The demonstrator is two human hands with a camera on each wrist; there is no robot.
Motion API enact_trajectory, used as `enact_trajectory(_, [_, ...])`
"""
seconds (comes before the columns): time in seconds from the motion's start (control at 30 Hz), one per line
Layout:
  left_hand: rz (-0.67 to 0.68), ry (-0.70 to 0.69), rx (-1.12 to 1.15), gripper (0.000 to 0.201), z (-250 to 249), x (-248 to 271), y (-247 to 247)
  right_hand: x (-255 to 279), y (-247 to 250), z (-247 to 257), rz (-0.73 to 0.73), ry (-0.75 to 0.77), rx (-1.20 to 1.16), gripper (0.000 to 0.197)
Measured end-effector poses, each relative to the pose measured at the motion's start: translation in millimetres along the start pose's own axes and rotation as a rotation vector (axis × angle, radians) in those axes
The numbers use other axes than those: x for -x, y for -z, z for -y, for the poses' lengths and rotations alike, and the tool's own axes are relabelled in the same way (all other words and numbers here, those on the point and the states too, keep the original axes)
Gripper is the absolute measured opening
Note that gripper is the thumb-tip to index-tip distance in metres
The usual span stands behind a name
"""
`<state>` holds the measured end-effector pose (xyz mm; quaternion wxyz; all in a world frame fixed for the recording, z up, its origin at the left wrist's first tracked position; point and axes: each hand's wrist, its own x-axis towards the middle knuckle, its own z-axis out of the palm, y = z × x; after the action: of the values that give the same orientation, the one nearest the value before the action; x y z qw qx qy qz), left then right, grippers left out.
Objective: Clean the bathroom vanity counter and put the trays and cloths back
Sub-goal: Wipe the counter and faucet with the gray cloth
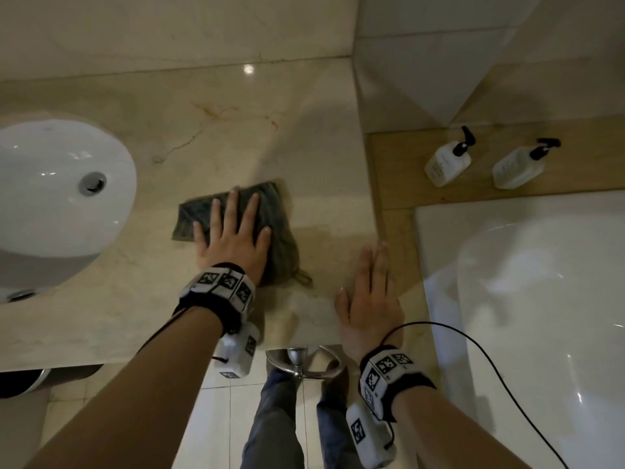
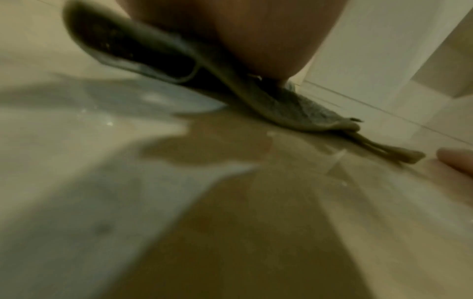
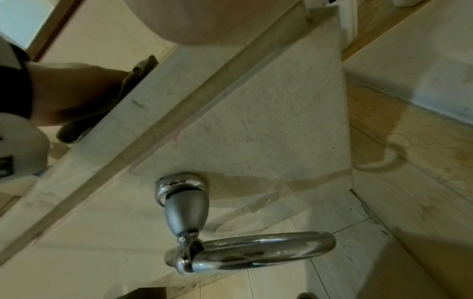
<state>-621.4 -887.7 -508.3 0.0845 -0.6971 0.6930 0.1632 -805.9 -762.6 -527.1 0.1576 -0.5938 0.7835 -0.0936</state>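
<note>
Pressing flat on a dark green-grey cleaning cloth (image 1: 270, 228), the left hand (image 1: 233, 235) has its fingers spread and straight, palm down, nothing curled round the fabric. The cloth lies on the beige marble vanity counter (image 1: 203, 130), about the middle of the head view, with a small hanging loop trailing from its corner toward 5 o'clock. In the left wrist view the cloth (image 2: 294, 107) shows blurred under the heel of the hand, one edge lifted off the stone. The right hand (image 1: 368, 292) rests at 4 o'clock from the cloth, near but apart from it, fingers straight and close together, flat on the counter's right end and holding nothing. A white oval sink (image 1: 57, 187) with a metal drain sits at 9 o'clock from the cloth. Beyond the counter's right edge, at 2 o'clock, two pump bottles (image 1: 446, 162) stand on a wooden ledge beside a white bathtub (image 1: 527, 299). A chrome towel ring (image 3: 245, 250) hangs from the counter's front face, below the right hand.
</note>
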Motion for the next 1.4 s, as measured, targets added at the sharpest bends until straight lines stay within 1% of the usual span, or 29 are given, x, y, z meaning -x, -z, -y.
enact_trajectory(0.1, [0.03,0.037,-0.004,0.062,-11.0,4.1,-2.5,-0.9,0.5,0.5,0.015,-0.013,0.018,0.075])
enact_trajectory(0.17, [0.049,0.024,-0.016,0.063,-26.2,10.4,-5.7,-1.3,0.5,1.6,0.02,-0.016,0.024,0.076])
enact_trajectory(0.23, [0.065,-0.08,-0.057,0.064,-41.1,24.6,-11.3,-1.7,0.7,2.7,0.028,-0.023,0.023,0.076])
enact_trajectory(0.33, [0.093,-0.323,-0.137,0.064,-59.5,56.6,-27.4,-2.3,0.5,1.4,0.042,-0.025,0.0,0.072])
enact_trajectory(0.37, [0.096,-0.38,-0.15,0.063,-62.1,64.1,-32.3,-2.3,0.4,0.6,0.05,-0.022,-0.003,0.072])
enact_trajectory(0.43, [0.114,-0.427,-0.166,0.061,-61.7,68.4,-35.8,-1.6,1.2,-0.1,0.062,-0.022,-0.003,0.071])
enact_trajectory(0.6, [0.15,-0.464,-0.191,0.06,-61.5,51.9,-26.1,-1.5,4.1,1.7,0.075,-0.033,0.0,0.074])
enact_trajectory(0.97, [0.158,-0.429,-0.15,0.059,-109.2,-27.5,-3.6,-3.0,8.7,4.0,0.109,-0.054,0.005,0.074])
enact_trajectory(1.13, [0.125,-0.399,-0.123,0.059,-117.6,-34.6,-4.2,-2.5,10.4,4.0,0.109,-0.046,0.002,0.087])
enact_trajectory(1.23, [0.09,-0.368,-0.107,0.06,-124.1,-33.0,-6.4,-2.6,9.6,3.2,0.102,-0.04,0.014,0.089])
enact_trajectory(1.4, [0.055,-0.374,-0.081,0.061,-122.8,-32.0,-11.5,-1.7,7.4,1.9,0.105,-0.036,0.016,0.093])
